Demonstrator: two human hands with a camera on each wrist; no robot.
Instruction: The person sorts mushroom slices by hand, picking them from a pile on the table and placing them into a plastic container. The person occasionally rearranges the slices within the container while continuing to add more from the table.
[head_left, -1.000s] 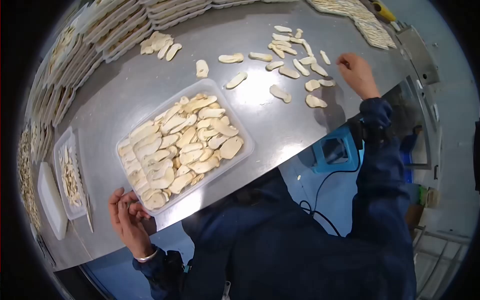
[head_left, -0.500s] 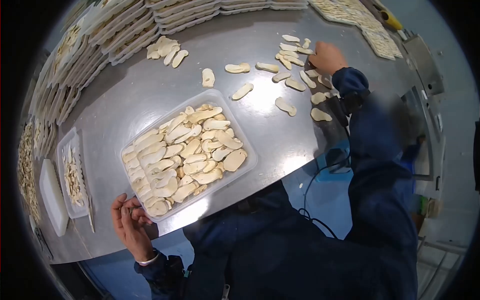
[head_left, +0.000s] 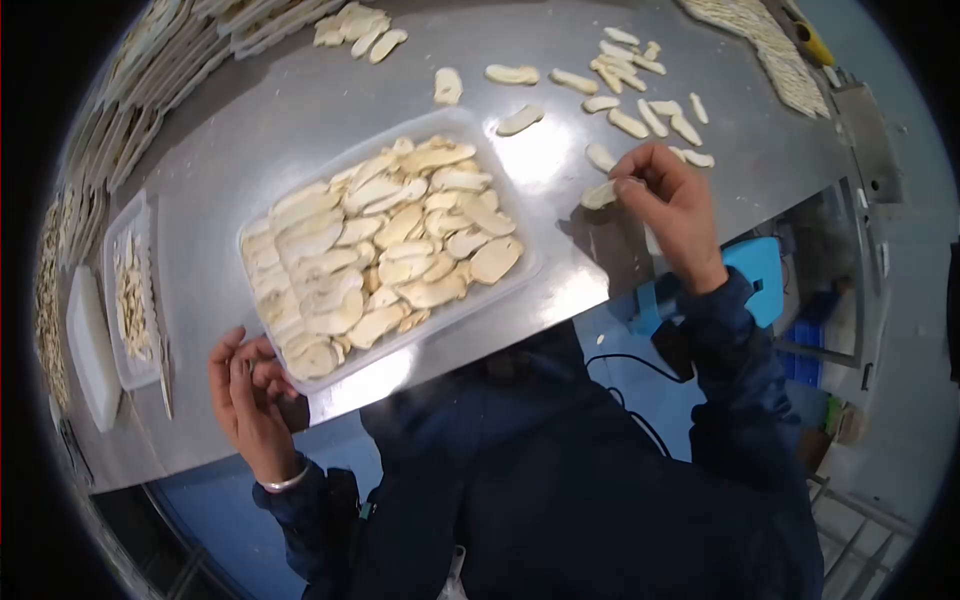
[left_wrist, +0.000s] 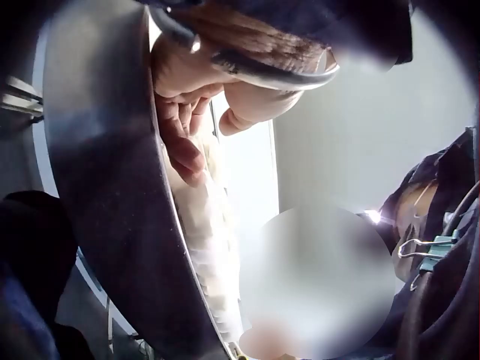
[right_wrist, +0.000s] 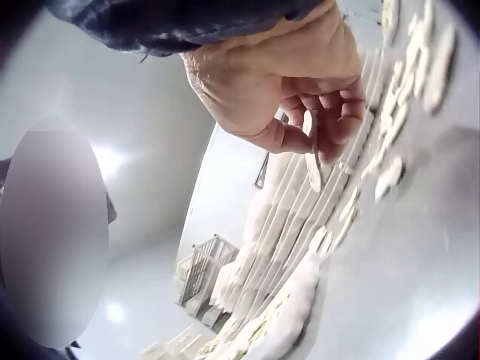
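Between thumb and fingertips, my right hand (head_left: 678, 212) pinches a pale mushroom slice (head_left: 599, 195), held over the steel table to the right of the tray. The right wrist view shows this slice (right_wrist: 313, 174) edge-on, standing out from the fingertips. My left hand (head_left: 248, 405) rests by the tray's near left corner, fingers loosely bent and right at its wall. The clear plastic tray (head_left: 530, 262) is filled with overlapping mushroom slices (head_left: 405, 243). More loose slices (head_left: 628, 123) lie scattered on the table beyond my right hand.
Stacked trays of slices (head_left: 120, 120) line the table's far left. A narrow tray (head_left: 150, 215) with small pieces and a white lid-like slab (head_left: 92, 350) lie at left. A pile of slices (head_left: 358, 25) sits at the back. A blue stool (head_left: 755, 275) stands below the table's right edge.
My right hand went in to the loose slices, picked one up and came back toward the tray. The left hand stays at the tray's corner. The head view has shifted.
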